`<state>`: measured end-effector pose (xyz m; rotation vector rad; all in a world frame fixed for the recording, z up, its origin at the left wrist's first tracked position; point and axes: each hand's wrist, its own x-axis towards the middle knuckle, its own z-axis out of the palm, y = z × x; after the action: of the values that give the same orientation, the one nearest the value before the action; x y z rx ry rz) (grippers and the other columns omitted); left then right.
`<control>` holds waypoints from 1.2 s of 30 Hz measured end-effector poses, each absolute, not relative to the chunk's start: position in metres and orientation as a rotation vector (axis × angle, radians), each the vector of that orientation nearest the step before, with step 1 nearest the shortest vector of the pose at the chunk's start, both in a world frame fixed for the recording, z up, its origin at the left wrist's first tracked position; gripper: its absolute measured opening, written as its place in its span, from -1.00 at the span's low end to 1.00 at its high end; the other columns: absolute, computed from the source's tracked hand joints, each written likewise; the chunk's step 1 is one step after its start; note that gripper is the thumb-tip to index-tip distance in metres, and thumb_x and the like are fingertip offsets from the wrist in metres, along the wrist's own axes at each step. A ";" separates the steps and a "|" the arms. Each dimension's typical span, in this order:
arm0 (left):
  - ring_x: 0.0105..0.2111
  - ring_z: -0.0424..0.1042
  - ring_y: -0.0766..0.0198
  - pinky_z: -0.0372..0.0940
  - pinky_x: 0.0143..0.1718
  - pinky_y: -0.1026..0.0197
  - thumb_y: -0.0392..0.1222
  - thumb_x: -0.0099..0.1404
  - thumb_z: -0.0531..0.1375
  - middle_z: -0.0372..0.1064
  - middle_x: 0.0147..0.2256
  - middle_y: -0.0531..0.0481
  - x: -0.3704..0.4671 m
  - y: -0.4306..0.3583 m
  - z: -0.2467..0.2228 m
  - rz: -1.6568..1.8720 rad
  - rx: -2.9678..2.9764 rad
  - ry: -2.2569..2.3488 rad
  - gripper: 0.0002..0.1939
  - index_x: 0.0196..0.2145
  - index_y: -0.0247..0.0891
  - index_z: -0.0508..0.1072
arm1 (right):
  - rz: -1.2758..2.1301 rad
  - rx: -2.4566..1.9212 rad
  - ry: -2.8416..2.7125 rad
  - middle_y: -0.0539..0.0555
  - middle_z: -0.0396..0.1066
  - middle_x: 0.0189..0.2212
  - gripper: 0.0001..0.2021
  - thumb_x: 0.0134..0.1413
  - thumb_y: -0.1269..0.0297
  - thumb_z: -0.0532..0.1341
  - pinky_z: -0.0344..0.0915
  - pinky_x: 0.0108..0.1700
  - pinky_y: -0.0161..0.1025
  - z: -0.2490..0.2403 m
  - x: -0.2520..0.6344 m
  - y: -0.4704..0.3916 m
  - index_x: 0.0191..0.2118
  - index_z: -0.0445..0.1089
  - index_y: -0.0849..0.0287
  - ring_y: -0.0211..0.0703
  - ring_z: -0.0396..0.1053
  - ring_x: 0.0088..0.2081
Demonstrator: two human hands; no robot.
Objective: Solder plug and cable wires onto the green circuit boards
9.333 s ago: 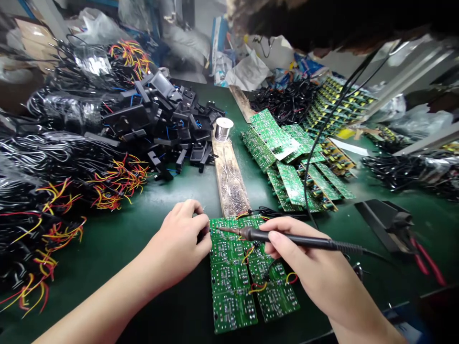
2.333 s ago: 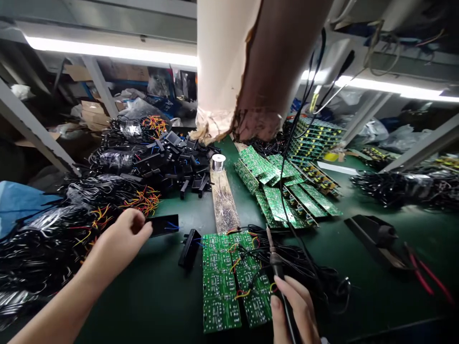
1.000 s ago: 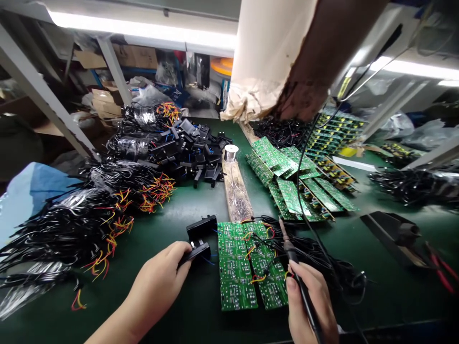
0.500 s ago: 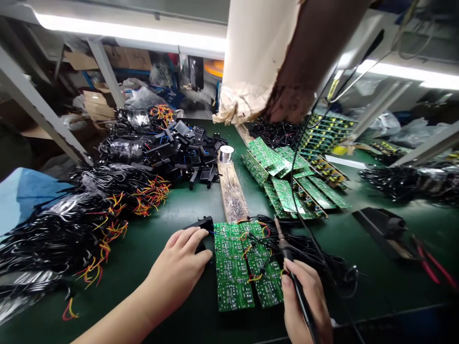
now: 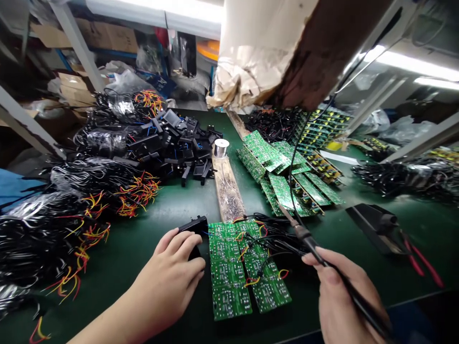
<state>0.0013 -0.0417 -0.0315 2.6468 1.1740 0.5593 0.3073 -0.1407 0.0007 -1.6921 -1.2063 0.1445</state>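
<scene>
My right hand (image 5: 346,291) grips a soldering iron (image 5: 315,248) around its dark handle, the tip pointing up and left above the bench. My left hand (image 5: 172,272) is closed over a black plug housing (image 5: 193,223) just left of the circuit boards; the fingers partly hide it. Two green circuit board panels (image 5: 229,272) lie side by side between my hands, with red, yellow and black wires attached on the right one. Black cables (image 5: 287,234) run from it to the right. Behind the panels, a solder spool (image 5: 221,148) stands on a stained wooden strip (image 5: 227,191).
Piled black housings (image 5: 179,143) and bundled cables (image 5: 96,186) with red and yellow ends cover the left side. More green boards (image 5: 287,167) are stacked at the back right. A black iron holder (image 5: 376,224) and red-handled pliers (image 5: 423,263) lie at right. A wrapped beam (image 5: 265,52) hangs overhead.
My right hand has moved right with the soldering iron, away from the panels, and the iron now tilts more to the left. My left hand stays at the housing. The view has shifted slightly.
</scene>
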 end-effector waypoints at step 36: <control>0.09 0.37 0.03 0.09 0.39 -0.23 -0.37 0.34 0.26 0.45 0.02 -0.07 0.023 -0.026 -0.030 0.559 2.780 1.272 -0.82 -0.22 -0.08 0.55 | 0.910 -1.705 -1.670 -0.04 0.47 -0.41 -0.72 0.54 0.00 0.12 0.40 -0.36 -0.31 0.044 0.292 -0.089 -0.08 0.52 -0.01 -0.20 0.40 -0.41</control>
<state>0.0227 -0.0260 -0.0303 2.7800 1.2719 0.5588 0.2924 -0.0887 0.0442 -1.7054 -1.6703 0.9100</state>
